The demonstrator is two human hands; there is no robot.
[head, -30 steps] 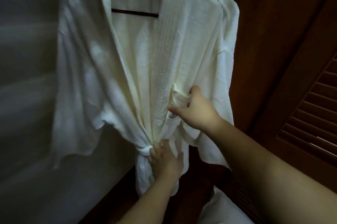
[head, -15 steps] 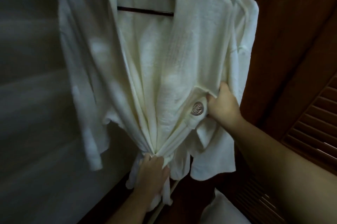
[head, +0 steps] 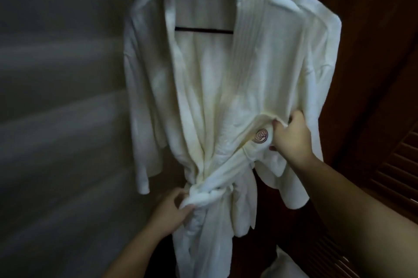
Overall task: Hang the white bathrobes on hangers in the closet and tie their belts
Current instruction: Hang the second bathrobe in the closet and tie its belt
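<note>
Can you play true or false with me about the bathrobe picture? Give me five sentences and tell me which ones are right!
1. The front bathrobe hangs on a dark hanger. True.
2. The left hand holds the belt knot at the waist. True.
3. The right hand is empty and touches nothing. False: it pinches the robe's cloth beside the round logo.
4. The bathrobe lies folded on the floor. False: it hangs up, with its collar at the top.
5. Only one robe hangs there. False: a second robe hangs close behind it on the right.
</note>
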